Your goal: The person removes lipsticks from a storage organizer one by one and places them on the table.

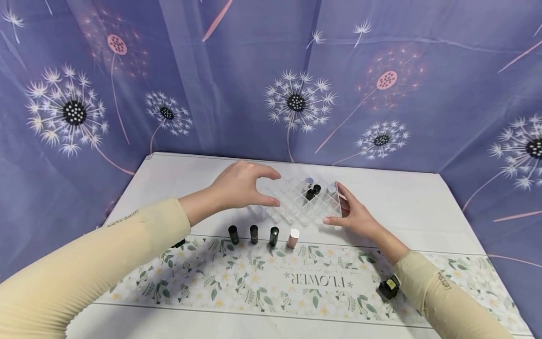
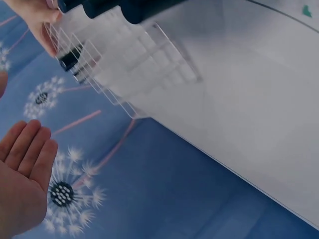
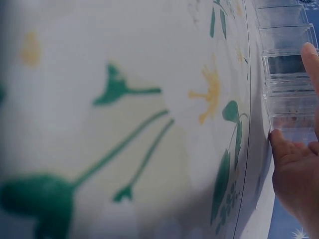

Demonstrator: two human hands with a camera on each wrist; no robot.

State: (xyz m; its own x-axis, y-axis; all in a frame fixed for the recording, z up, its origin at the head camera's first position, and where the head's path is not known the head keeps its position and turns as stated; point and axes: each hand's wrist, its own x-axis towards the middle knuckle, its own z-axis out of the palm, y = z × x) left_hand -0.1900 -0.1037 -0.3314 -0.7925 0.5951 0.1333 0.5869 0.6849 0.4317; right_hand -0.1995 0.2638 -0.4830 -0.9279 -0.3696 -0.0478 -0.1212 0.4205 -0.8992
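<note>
A clear acrylic lipstick organizer [image 1: 292, 202] with a diagonal grid stands toward the back of the table. Several lipsticks sit in its right part, among them a black one [image 1: 310, 194] and one with a silvery top [image 1: 331, 189]. My right hand [image 1: 355, 214] grips the organizer's right end, thumb at the front and fingers behind. At the other end, my left hand [image 1: 241, 186] is spread in a wide C, fingertips beside the grid; the left wrist view shows its fingers extended and holding nothing. Lipsticks stand in a row in front: black ones [image 1: 254, 234] and a pink one with a white top [image 1: 293, 238].
A floral mat [image 1: 254, 287] printed FLOWER covers the table's front half. On it, by my right sleeve, lies a small black object with a yellow label [image 1: 389, 286]. Another dark item [image 1: 179, 243] shows partly beneath the left sleeve. Patterned purple curtain [image 1: 237, 94] hangs behind the table.
</note>
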